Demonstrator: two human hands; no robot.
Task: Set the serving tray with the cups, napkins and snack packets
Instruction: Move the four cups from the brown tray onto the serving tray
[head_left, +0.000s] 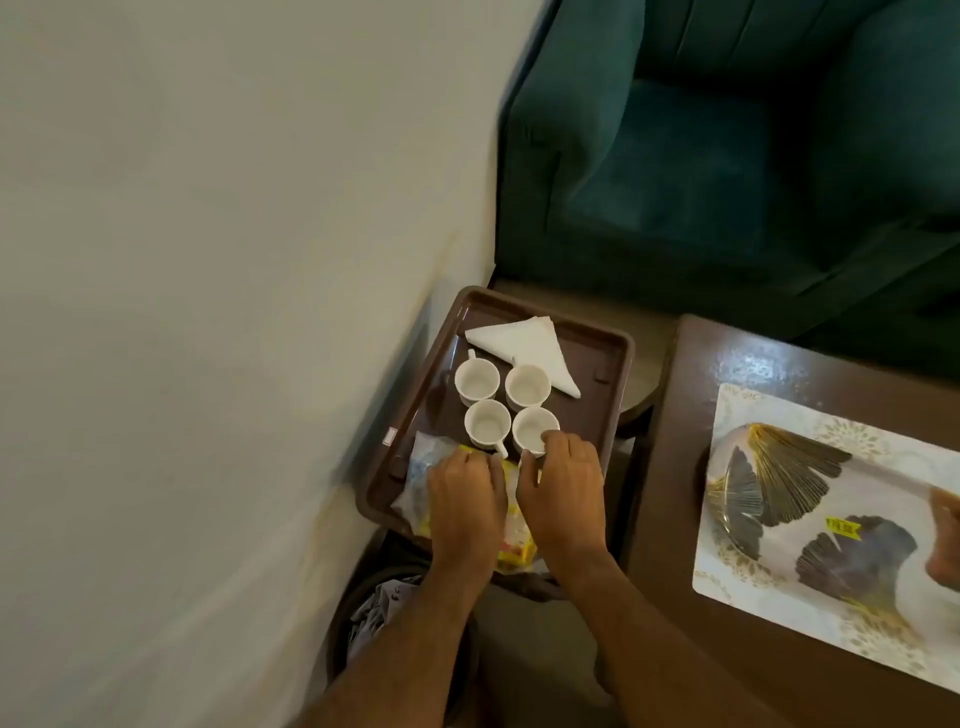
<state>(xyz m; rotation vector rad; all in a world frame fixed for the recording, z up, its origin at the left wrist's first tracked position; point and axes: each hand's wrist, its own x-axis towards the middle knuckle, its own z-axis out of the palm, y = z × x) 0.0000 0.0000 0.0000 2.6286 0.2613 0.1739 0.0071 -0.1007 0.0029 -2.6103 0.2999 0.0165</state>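
A brown serving tray (613, 358) sits low by the wall. On it stand several white cups (477, 378) in a square group, with white folded napkins (524, 345) behind them. Snack packets (423, 460), pale and yellow, lie at the tray's near end. My left hand (462, 499) rests on the packets with its fingers bent over them. My right hand (563, 488) grips the near right cup (531, 427) by its rim and side. Both hands hide most of the yellow packet.
A dark green armchair (727, 156) stands behind the tray. To the right is a dark wooden table (670, 467) with a white patterned placemat (810, 525). A bin with crumpled paper (374, 608) sits below the tray. A pale wall (208, 260) fills the left.
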